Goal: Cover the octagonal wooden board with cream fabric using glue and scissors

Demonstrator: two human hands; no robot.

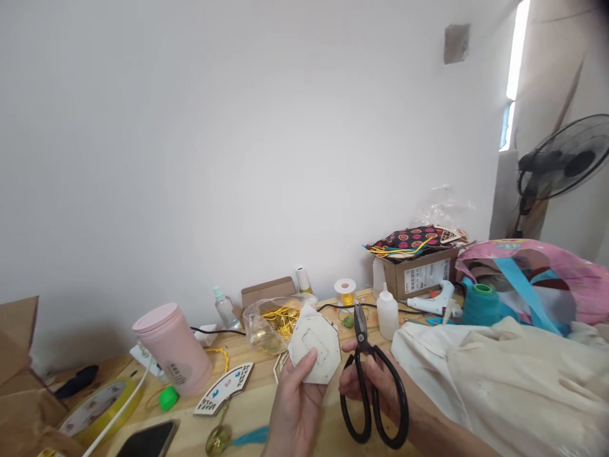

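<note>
A pale, flat, many-sided piece (314, 348) is held up by my left hand (295, 400), the thumb pressed on its face. Faint square lines show on that face. My right hand (378, 384) is closed around black-handled scissors (361, 330), whose blades point up and look closed. The scissors are just to the right of the pale piece, not touching it. Behind the piece lies a clear plastic bag (269, 324) with yellow cords. Part of a small wooden frame (280, 365) shows to the left of the piece.
On the wooden table (252, 406) stand a pink tumbler (174, 349), a white squeeze bottle (387, 314) and a spool of yellow thread (346, 293). A fan-shaped ornament (223, 388) and a phone (148, 439) lie left. Cream cloth (514, 374) and a cardboard box (419, 276) are right.
</note>
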